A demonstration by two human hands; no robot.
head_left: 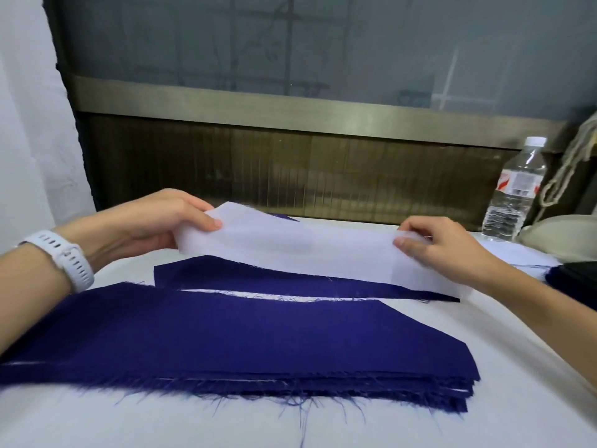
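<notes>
My table (484, 350) is covered in white cloth. Nearest me lies a stack of navy fabric pieces (193, 344), their edges frayed, loose threads trailing onto the cloth. Just beyond the stack, with a narrow gap between, lies a single navy piece (258, 279). Far beyond the stack to the right stands a water bottle (513, 195), upright, beside a pale rounded object (562, 234).

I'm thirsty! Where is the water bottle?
In the head view, the water bottle stands upright at the far right of the white table, beyond the right hand and just left of a hanging rope.
</notes>
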